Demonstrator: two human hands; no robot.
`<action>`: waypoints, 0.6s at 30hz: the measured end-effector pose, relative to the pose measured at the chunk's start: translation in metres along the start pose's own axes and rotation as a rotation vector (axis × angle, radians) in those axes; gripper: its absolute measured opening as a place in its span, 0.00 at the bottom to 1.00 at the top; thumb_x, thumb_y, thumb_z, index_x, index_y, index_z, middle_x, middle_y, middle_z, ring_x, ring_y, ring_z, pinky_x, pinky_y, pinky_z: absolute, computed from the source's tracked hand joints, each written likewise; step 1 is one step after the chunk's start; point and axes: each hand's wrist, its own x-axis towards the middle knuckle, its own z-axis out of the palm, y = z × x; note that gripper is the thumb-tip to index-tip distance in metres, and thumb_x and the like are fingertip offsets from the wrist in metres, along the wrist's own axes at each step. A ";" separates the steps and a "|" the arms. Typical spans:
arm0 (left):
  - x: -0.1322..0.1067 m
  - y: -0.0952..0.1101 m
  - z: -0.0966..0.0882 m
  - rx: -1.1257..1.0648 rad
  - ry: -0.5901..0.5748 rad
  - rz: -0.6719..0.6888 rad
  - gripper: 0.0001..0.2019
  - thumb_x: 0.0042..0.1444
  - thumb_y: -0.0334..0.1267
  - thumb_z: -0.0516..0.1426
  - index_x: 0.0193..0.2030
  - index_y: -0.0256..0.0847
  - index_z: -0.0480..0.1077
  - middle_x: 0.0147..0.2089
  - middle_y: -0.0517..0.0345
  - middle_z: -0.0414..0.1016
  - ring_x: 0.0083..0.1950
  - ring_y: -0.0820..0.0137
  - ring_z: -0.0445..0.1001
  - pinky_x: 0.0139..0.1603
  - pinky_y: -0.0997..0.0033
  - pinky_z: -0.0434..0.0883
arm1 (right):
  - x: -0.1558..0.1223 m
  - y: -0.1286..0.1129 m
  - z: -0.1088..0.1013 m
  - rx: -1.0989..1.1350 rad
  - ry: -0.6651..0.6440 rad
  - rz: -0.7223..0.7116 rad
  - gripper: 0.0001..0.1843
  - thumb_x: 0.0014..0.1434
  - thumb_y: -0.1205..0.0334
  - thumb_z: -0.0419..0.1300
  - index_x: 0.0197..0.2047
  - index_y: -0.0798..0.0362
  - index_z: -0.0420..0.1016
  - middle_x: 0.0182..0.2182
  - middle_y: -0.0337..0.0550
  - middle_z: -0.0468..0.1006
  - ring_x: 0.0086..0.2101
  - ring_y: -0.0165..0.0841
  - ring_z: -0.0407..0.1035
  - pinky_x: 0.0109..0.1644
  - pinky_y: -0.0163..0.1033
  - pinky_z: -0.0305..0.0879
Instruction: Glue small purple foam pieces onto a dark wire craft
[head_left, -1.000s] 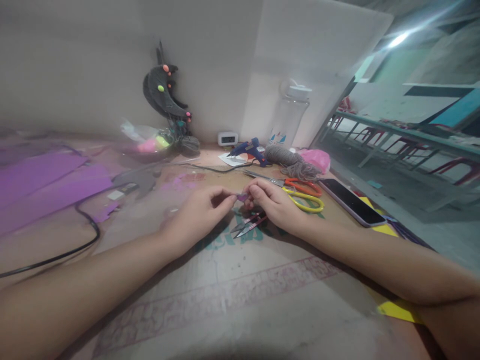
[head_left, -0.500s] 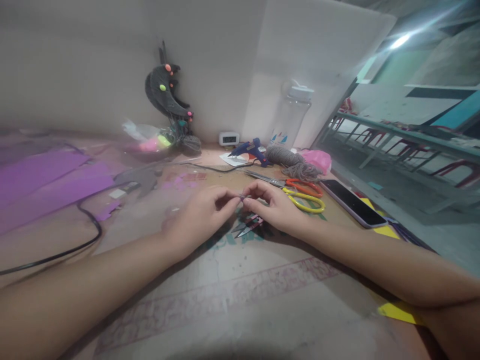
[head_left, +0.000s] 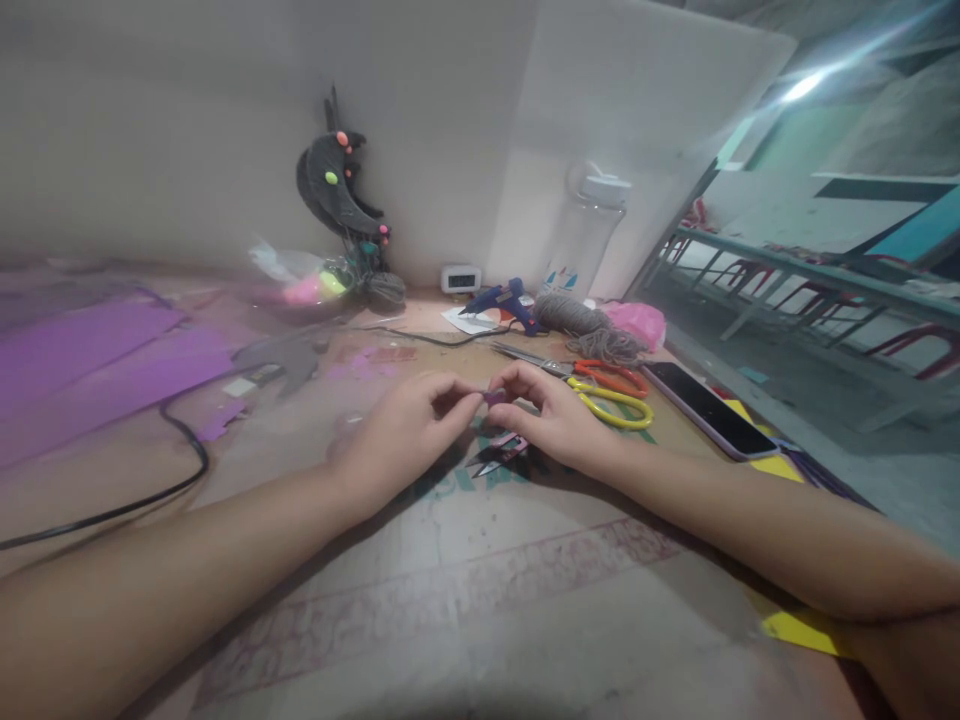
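My left hand (head_left: 412, 425) pinches a small purple piece (head_left: 494, 397) between thumb and forefinger. It looks like paper or foam; its exact kind is too small to make out. From the other side, my right hand (head_left: 551, 410) has its curved thumb and forefinger around the same piece, which shows between these fingertips. Just below the fingers, thread snips (head_left: 501, 457) with pointed blades lie on the table, partly covered by my right hand. Scissors with yellow handles (head_left: 611, 405) and a tool with orange handles (head_left: 611, 376) lie beyond my right wrist.
A blue glue gun (head_left: 499, 298), grey yarn (head_left: 574, 315), a clear bottle (head_left: 585, 240) and a small digital clock (head_left: 460, 279) stand along the back. Purple sheets (head_left: 112, 350) and a black cable (head_left: 199, 455) are leftward. A phone (head_left: 709, 408) lies at right.
My right thumb and fingertips have parted slightly, so more of the purple piece shows between them. My left hand keeps its pinch. The view has shifted a little.
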 end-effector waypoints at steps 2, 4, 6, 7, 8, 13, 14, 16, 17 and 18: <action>0.001 0.000 0.000 -0.025 0.011 -0.024 0.11 0.61 0.41 0.51 0.37 0.43 0.75 0.33 0.59 0.79 0.35 0.67 0.75 0.36 0.69 0.69 | 0.000 0.001 -0.001 0.044 0.007 0.013 0.10 0.59 0.55 0.59 0.38 0.52 0.66 0.30 0.38 0.73 0.32 0.30 0.69 0.38 0.36 0.66; 0.002 0.000 0.000 -0.048 0.020 -0.037 0.11 0.61 0.41 0.52 0.36 0.42 0.75 0.33 0.59 0.79 0.34 0.68 0.75 0.35 0.70 0.69 | -0.001 0.003 -0.001 0.073 0.027 0.024 0.09 0.62 0.54 0.55 0.37 0.52 0.66 0.28 0.37 0.72 0.30 0.29 0.69 0.36 0.36 0.66; 0.002 0.000 0.000 -0.064 0.015 -0.037 0.11 0.61 0.41 0.52 0.36 0.42 0.75 0.33 0.59 0.79 0.34 0.68 0.75 0.35 0.70 0.69 | -0.001 0.004 -0.001 0.059 0.055 0.015 0.10 0.63 0.54 0.54 0.35 0.52 0.66 0.27 0.36 0.72 0.29 0.28 0.69 0.36 0.35 0.65; 0.003 -0.001 0.000 -0.070 0.008 -0.034 0.11 0.61 0.41 0.51 0.36 0.43 0.75 0.34 0.59 0.79 0.34 0.68 0.75 0.35 0.70 0.69 | -0.001 0.005 -0.001 0.046 0.069 0.007 0.10 0.64 0.55 0.54 0.35 0.52 0.66 0.27 0.36 0.73 0.29 0.28 0.68 0.36 0.35 0.65; 0.003 -0.001 0.000 -0.074 0.000 -0.030 0.12 0.61 0.41 0.51 0.37 0.43 0.75 0.34 0.59 0.80 0.35 0.68 0.75 0.36 0.71 0.69 | -0.002 0.005 -0.002 0.037 0.083 -0.001 0.10 0.64 0.55 0.54 0.35 0.52 0.66 0.27 0.36 0.73 0.29 0.28 0.68 0.36 0.34 0.65; 0.003 -0.003 0.001 -0.077 -0.027 -0.015 0.13 0.63 0.40 0.50 0.38 0.43 0.75 0.36 0.59 0.80 0.38 0.66 0.76 0.39 0.69 0.69 | -0.001 0.005 -0.002 0.054 0.113 -0.023 0.09 0.64 0.55 0.54 0.37 0.52 0.66 0.27 0.36 0.73 0.29 0.28 0.68 0.35 0.34 0.65; 0.003 -0.003 0.001 -0.079 -0.034 -0.016 0.13 0.63 0.41 0.50 0.37 0.43 0.75 0.36 0.58 0.79 0.38 0.66 0.76 0.38 0.69 0.69 | -0.001 0.005 -0.002 0.055 0.114 -0.023 0.09 0.64 0.55 0.54 0.37 0.52 0.66 0.27 0.36 0.73 0.29 0.28 0.68 0.35 0.34 0.65; 0.003 -0.003 0.001 -0.090 -0.048 -0.024 0.13 0.63 0.41 0.50 0.36 0.43 0.74 0.34 0.58 0.79 0.36 0.66 0.75 0.37 0.69 0.69 | -0.001 0.005 -0.002 0.052 0.115 -0.023 0.09 0.64 0.56 0.54 0.37 0.52 0.66 0.27 0.36 0.73 0.29 0.28 0.68 0.35 0.34 0.65; 0.003 -0.003 0.001 -0.098 -0.053 -0.032 0.13 0.63 0.41 0.50 0.35 0.43 0.74 0.34 0.58 0.79 0.36 0.67 0.75 0.36 0.69 0.69 | -0.001 0.005 -0.002 0.050 0.115 -0.023 0.09 0.64 0.56 0.54 0.37 0.52 0.66 0.27 0.36 0.73 0.29 0.28 0.68 0.36 0.34 0.65; 0.003 -0.003 0.001 -0.108 -0.052 -0.039 0.13 0.62 0.42 0.50 0.35 0.43 0.74 0.33 0.58 0.79 0.35 0.67 0.75 0.36 0.69 0.69 | -0.001 0.006 -0.002 0.048 0.113 -0.027 0.09 0.64 0.56 0.54 0.37 0.52 0.66 0.27 0.36 0.73 0.29 0.28 0.68 0.36 0.34 0.65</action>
